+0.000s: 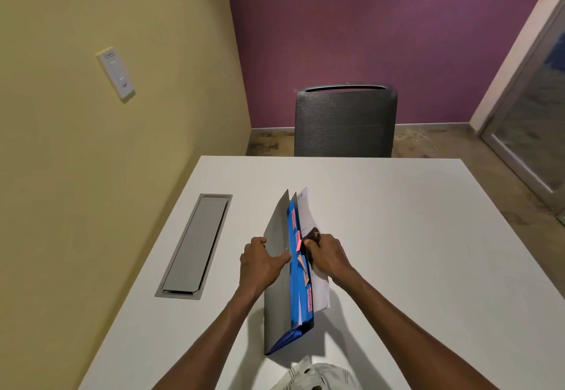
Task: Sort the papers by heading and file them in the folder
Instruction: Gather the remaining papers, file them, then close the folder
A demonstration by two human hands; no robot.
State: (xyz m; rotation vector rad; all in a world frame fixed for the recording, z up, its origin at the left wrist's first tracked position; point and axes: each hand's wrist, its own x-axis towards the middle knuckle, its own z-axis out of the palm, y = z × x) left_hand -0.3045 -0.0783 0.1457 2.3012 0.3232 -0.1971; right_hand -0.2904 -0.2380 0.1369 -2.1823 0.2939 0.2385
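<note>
One folder (276, 270) stands on edge mid-table (397, 237), right of the metal cable hatch (195, 246): matte grey cover, glossy blue dividers, pink tabs. Left hand (263, 259) grips the grey cover, thumb across it. Right hand (325, 255) pinches white papers (308, 218) at the folder's right side, count unclear. One mesh chair (345, 123) beyond.

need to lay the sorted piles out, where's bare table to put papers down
Bare table runs right of the folder to the right edge, and along the far edge by the chair. Left is tighter: a strip between folder and cable hatch. Both hands crowd the folder's middle.
</note>
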